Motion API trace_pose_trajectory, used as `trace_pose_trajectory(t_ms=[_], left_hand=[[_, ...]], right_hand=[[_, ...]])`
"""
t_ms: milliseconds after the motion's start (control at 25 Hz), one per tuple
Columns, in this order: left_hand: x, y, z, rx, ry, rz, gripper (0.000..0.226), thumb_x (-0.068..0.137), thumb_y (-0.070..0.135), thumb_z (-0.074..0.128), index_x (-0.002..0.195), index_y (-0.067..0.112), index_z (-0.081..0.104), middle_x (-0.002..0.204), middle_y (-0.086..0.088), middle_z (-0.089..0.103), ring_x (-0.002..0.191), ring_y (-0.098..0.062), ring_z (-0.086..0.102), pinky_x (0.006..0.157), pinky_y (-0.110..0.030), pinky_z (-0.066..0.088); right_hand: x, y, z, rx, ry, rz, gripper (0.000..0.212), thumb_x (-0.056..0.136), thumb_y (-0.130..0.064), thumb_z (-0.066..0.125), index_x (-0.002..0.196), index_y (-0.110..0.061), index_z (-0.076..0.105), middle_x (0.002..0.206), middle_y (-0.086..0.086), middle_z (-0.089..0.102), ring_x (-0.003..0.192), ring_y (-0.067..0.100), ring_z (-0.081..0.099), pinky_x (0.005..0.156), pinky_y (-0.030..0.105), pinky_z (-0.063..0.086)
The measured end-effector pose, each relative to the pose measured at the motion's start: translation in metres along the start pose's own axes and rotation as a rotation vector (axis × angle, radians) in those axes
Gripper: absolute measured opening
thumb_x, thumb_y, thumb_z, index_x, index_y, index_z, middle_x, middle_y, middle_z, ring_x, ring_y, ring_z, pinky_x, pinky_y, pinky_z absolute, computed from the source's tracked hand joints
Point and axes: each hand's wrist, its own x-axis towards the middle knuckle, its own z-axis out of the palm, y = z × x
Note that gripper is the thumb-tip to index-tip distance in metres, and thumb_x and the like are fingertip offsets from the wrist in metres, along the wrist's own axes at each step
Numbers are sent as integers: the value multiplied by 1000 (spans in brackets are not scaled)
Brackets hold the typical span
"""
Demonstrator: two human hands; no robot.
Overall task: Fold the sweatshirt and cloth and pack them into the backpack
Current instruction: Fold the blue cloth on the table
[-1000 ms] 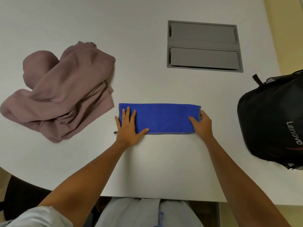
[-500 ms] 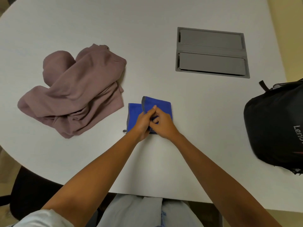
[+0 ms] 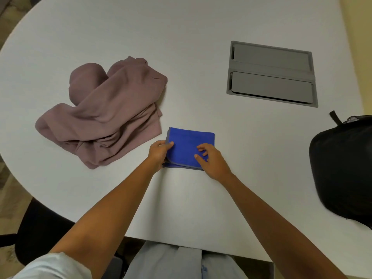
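The blue cloth (image 3: pixel 191 146) lay on the white desk (image 3: pixel 181 47) just in front of the person, folded into a compact rectangle with its grey-trimmed edges stacked along the left and near sides. The left hand (image 3: pixel 160 153) pinched the layered left edge between thumb and fingers. The right hand (image 3: pixel 211 158) rested on top of the cloth near its right front corner, fingers loosely bent and pressing down rather than gripping anything. The two hands were apart, one at each end of the cloth.

Judged from how things lay, the cloth looked close to finished: it was small and flat, and might have needed one more fold or only a smoothing. The pinkish-brown sweatshirt (image 3: pixel 108 111) sat in a rumpled heap to the left of the cloth, near it but not touching, and showed no folding at all. The black backpack (image 3: pixel 342 170) lay at the desk's right edge, well apart from both, partly cut off by the frame; whether it was unzipped could not be told. Nothing had been packed yet. So most of the task remained: folding the sweatshirt, opening the backpack if needed, and putting both pieces inside. A grey cable hatch (image 3: pixel 271 73) was set into the desk beyond the cloth.
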Motion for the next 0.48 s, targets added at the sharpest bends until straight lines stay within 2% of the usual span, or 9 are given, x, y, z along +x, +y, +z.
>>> trace_pose_trajectory(t_ms=[80, 160, 280, 320, 400, 480], left_hand=[[8, -7, -5, 175, 149, 40, 28, 85, 11, 75, 107, 15, 58, 111, -11, 68, 90, -29, 67, 66, -38, 57], [8, -12, -3, 281, 245, 121, 31, 84, 4, 70, 110, 13, 55, 105, -12, 66, 90, -30, 67, 64, -40, 59], [2, -24, 5, 545, 344, 458, 36, 87, 11, 66, 121, 9, 53, 117, -9, 60, 107, -27, 60, 91, -44, 54], [1, -29, 8, 640, 338, 612, 40, 89, 15, 65, 125, 8, 53, 125, -8, 58, 113, -26, 57, 97, -44, 50], [6, -40, 13, 837, 202, 809, 53, 93, 24, 60, 141, 9, 46, 146, -9, 49, 134, -28, 46, 111, -43, 40], [15, -59, 12, 1113, 54, 849, 66, 99, 42, 42, 157, 14, 26, 165, -7, 21, 153, -28, 15, 121, -45, 21]], right_hand=[[0, 3, 6, -77, -59, 19, 37, 95, -26, 64, 129, -14, 56, 125, 0, 59, 105, 11, 56, 93, 27, 51], [0, 2, 10, -124, -59, 3, 37, 95, -24, 64, 130, -13, 56, 128, 2, 58, 114, 17, 57, 96, 28, 49], [5, -5, 16, -205, 66, -27, 36, 95, -20, 63, 129, -11, 56, 132, 5, 55, 119, 22, 55, 102, 32, 47], [7, -8, 19, -242, 95, -30, 39, 95, -20, 62, 132, -11, 54, 137, 6, 52, 124, 23, 52, 106, 36, 45], [9, -14, 27, -350, 53, -22, 54, 96, -25, 61, 145, -12, 43, 155, 8, 36, 142, 24, 36, 117, 40, 33], [7, -8, 36, -494, -39, -16, 72, 98, -37, 57, 157, -15, 23, 166, 8, 11, 153, 26, 10, 124, 42, 17]])
